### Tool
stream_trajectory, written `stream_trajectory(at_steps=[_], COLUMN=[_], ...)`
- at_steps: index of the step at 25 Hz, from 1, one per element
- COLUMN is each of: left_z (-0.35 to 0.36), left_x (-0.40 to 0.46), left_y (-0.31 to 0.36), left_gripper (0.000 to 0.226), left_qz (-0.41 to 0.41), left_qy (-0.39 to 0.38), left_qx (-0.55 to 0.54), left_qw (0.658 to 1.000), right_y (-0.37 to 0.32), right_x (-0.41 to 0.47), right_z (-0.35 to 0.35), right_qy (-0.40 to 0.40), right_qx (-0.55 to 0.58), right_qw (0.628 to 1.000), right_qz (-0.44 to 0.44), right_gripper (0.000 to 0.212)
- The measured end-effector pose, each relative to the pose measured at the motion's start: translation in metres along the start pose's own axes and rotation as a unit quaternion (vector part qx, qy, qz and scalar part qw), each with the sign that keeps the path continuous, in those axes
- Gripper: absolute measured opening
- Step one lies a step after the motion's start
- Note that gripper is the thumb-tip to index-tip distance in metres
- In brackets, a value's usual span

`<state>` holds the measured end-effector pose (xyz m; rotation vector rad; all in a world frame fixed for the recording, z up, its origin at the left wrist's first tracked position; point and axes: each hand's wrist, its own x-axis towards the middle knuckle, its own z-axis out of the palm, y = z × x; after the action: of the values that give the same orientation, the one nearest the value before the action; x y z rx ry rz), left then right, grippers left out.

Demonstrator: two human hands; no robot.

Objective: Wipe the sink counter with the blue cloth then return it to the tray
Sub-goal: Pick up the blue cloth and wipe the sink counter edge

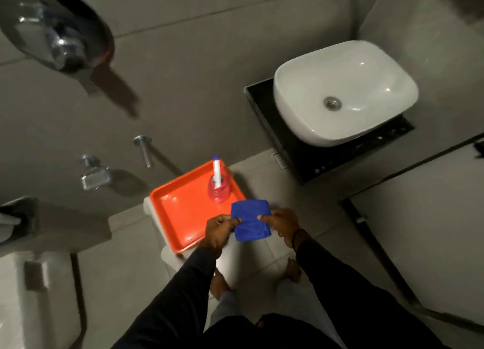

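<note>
The blue cloth [251, 221] is folded and held in the air just past the right edge of the orange tray [180, 212]. My left hand [218, 231] pinches its left edge and my right hand [284, 224] pinches its right edge. The tray rests on a white stool and carries a pink spray bottle [218, 189] with a white nozzle at its far right corner. A white basin [345, 92] sits on the black sink counter [309, 157] up and to the right, well apart from both hands.
Chrome taps [144, 147] and a fitting [94, 174] stick out of the grey tiled wall on the left. A toilet [34, 296] stands at the lower left. A door [424, 217] is on the right. My bare feet [293, 268] stand on the floor tiles.
</note>
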<state>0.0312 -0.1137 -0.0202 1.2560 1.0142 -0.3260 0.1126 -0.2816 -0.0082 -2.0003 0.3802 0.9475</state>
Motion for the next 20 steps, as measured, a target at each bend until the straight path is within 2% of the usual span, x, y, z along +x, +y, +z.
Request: stream_trajectory(at_steps=[3, 5, 8, 11, 13, 15, 16, 18, 20], left_z=[0.075, 0.125, 0.181, 0.222, 0.23, 0.233, 0.232, 0.227, 0.224], left_x=[0.0, 0.006, 0.017, 0.031, 0.044, 0.056, 0.061, 0.07, 0.076], left_y=[0.016, 0.029, 0.043, 0.063, 0.071, 0.074, 0.075, 0.073, 0.074], left_gripper=[0.017, 0.008, 0.026, 0.025, 0.015, 0.015, 0.018, 0.021, 0.022], left_qz=[0.025, 0.042, 0.07, 0.091, 0.102, 0.099, 0.1, 0.105, 0.1], left_qy=[-0.035, -0.038, -0.023, 0.016, 0.065, 0.104, 0.118, 0.127, 0.108], left_qx=[0.031, 0.052, 0.049, 0.041, 0.049, 0.064, 0.078, 0.106, 0.125], left_qw=[0.999, 0.997, 0.996, 0.995, 0.991, 0.988, 0.985, 0.981, 0.981], right_y=[0.013, 0.017, 0.017, 0.009, -0.004, -0.012, -0.016, -0.012, 0.0], right_x=[0.004, 0.013, 0.031, 0.061, 0.075, 0.087, 0.088, 0.085, 0.085], right_z=[-0.074, -0.119, -0.171, -0.202, -0.206, -0.203, -0.201, -0.197, -0.193], right_qy=[0.04, 0.067, 0.106, 0.122, 0.129, 0.131, 0.146, 0.217, 0.245], right_qx=[0.044, 0.085, 0.111, 0.126, 0.137, 0.129, 0.102, -0.043, -0.237], right_qw=[0.998, 0.994, 0.987, 0.982, 0.978, 0.98, 0.98, 0.964, 0.89], right_qz=[-0.003, -0.017, -0.041, -0.076, -0.085, -0.08, -0.084, -0.148, -0.304], right_gripper=[0.03, 0.024, 0.025, 0.025, 0.025, 0.022, 0.024, 0.033, 0.047])
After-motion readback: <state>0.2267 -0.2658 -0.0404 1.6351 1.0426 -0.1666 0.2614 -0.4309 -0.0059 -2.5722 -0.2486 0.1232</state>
